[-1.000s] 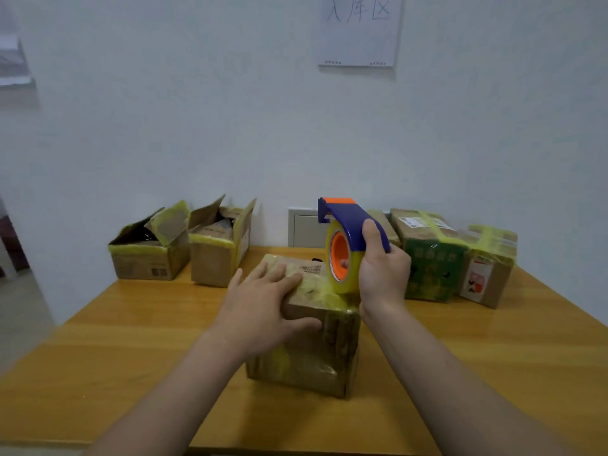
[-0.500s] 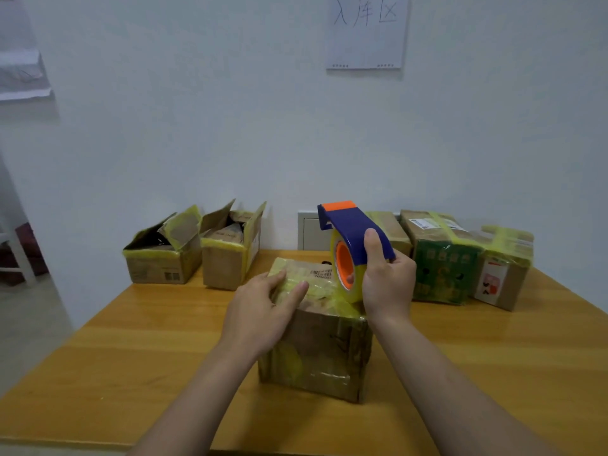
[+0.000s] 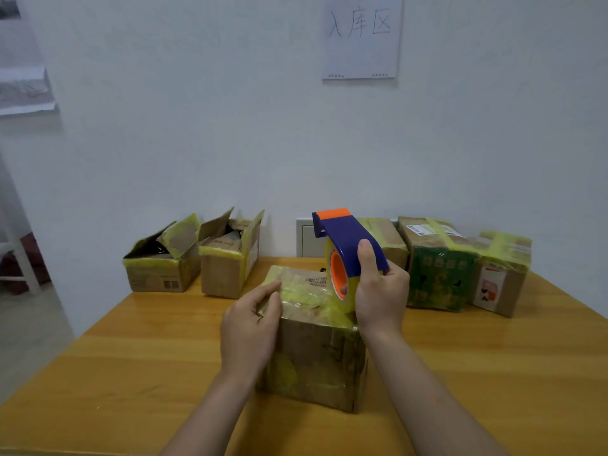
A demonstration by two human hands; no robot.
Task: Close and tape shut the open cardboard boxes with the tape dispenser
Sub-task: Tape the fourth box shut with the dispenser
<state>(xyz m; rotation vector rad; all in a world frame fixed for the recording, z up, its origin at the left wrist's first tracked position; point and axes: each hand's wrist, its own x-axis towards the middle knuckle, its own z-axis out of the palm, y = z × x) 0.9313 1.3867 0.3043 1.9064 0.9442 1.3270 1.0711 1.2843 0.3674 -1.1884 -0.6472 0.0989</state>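
Head view: right hand grips tape dispenser atop box; left hand clasps box.

White wall is filling the back, evenly lit, with soft shadows only. A white paper sheet with handwritten characters is hanging high on it, right of centre. Another paper, curling, is sticking out at the left edge. An orange-yellow wooden bench is spanning the foreground, slightly glossy. A pale wall panel is sitting just above its far edge. Grey floor is showing at left, with a white furniture leg standing on it.
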